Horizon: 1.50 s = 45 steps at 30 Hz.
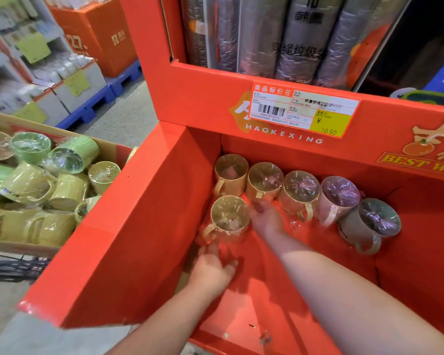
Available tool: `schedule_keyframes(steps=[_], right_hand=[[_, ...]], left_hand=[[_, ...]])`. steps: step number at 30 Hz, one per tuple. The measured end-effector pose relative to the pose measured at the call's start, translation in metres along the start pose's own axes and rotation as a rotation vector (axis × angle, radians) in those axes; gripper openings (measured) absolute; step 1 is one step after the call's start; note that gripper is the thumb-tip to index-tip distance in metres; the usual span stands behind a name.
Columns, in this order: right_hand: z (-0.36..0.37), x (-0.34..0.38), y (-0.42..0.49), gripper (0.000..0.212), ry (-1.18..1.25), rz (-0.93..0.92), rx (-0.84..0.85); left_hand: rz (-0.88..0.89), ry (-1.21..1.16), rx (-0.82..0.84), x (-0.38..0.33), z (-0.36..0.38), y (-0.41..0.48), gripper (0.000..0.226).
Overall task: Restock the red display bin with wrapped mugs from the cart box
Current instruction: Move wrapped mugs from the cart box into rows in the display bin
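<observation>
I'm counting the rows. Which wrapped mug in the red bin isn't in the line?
The yellowish plastic-wrapped mug at the front left, next to the right hand. It stands alone in front, while the other five mugs form one line behind it.

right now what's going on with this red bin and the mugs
A person is stocking the red display bin with wrapped mugs. Both hands are inside it: the left hand lies open below the front mug, the right hand is at that mug's right side, grip unclear. Along the back stand five more mugs in a row. The cart box on the left holds many green and yellow mugs.
</observation>
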State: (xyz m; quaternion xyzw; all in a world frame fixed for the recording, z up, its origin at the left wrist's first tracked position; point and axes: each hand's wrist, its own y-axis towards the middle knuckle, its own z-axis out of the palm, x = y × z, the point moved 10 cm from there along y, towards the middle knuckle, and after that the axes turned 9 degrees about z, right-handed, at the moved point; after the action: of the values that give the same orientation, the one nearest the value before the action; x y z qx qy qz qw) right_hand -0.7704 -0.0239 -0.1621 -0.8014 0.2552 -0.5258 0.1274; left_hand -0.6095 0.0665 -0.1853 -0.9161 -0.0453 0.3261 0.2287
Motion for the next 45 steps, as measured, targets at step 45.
schedule_keyframes(steps=[45], right_hand=[[0.012, -0.004, -0.125, 0.039, -1.060, -0.283, 0.138]], left_hand=[[0.265, 0.625, 0.002, -0.034, -0.040, -0.071, 0.038]])
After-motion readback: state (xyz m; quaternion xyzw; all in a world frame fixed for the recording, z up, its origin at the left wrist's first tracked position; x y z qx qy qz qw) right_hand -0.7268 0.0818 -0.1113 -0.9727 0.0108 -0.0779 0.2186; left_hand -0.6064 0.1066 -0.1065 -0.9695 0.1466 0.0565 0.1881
